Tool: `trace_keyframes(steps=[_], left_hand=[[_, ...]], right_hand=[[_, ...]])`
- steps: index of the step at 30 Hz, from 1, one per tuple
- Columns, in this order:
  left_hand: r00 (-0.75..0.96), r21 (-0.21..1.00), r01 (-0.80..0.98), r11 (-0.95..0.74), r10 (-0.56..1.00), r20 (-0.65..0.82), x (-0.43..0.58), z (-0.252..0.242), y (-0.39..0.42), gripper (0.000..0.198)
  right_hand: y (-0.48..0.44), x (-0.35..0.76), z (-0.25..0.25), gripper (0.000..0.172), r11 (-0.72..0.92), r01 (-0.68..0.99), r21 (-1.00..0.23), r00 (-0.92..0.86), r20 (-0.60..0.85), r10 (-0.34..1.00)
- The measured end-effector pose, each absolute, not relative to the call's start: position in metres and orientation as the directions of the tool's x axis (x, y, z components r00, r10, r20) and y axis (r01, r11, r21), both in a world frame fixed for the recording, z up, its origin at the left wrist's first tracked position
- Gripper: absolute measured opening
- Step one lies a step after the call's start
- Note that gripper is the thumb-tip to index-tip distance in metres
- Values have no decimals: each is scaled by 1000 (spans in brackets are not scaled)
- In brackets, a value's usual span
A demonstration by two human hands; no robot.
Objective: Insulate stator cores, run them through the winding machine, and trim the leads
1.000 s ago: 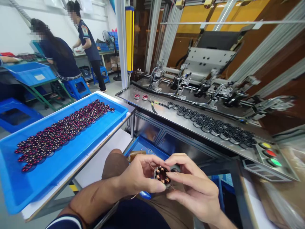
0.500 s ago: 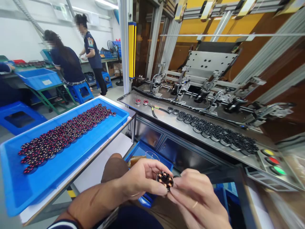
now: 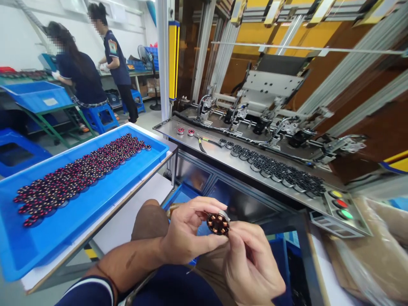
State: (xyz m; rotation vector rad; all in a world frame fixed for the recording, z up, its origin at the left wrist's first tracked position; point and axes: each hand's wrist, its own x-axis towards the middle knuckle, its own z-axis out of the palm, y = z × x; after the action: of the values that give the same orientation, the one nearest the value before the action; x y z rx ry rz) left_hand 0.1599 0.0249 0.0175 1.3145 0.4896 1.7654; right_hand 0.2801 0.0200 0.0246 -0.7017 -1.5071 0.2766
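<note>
A round motor stator (image 3: 218, 223) with copper windings and a silver rim is held above my lap. My left hand (image 3: 188, 229) grips it between the thumb below and the fingers above. My right hand (image 3: 251, 259) is closed at its right edge, thumb and forefinger pinched together close against the stator; a thin wire seems to be there, too fine to make out surely. Another thin wire shows near my left fingers. On the metal machine table ahead lie black stators (image 3: 274, 165) in rows, cutting pliers (image 3: 207, 142) and two red stators (image 3: 186, 131).
A blue tray (image 3: 127, 180) with many wound stators stands on the left table. Winding machinery (image 3: 261, 114) fills the back. Yellow, red and green buttons (image 3: 342, 204) sit at the right, near a plastic-wrapped carton (image 3: 372, 255). Two co-workers (image 3: 84, 70) are at the far bench.
The stator has been tilted and raised slightly, so its silver rim shows more. My right hand has shifted lower, with its fingertips pinched at the stator's edge. The camera view has turned right.
</note>
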Motion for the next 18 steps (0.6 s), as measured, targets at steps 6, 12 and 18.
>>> trace_keyframes(steps=[6, 12, 18], left_hand=[[53, 849, -451, -277, 941, 335, 149, 19, 26, 56], [513, 891, -449, 75, 837, 188, 126, 18, 37, 46], [472, 792, -602, 105, 846, 247, 128, 5, 42, 44]], right_hand=[[31, 279, 18, 17, 765, 189, -616, 47, 784, 619], [40, 290, 34, 19, 803, 266, -533, -155, 799, 581], [42, 293, 39, 16, 792, 348, -502, -225, 775, 591]])
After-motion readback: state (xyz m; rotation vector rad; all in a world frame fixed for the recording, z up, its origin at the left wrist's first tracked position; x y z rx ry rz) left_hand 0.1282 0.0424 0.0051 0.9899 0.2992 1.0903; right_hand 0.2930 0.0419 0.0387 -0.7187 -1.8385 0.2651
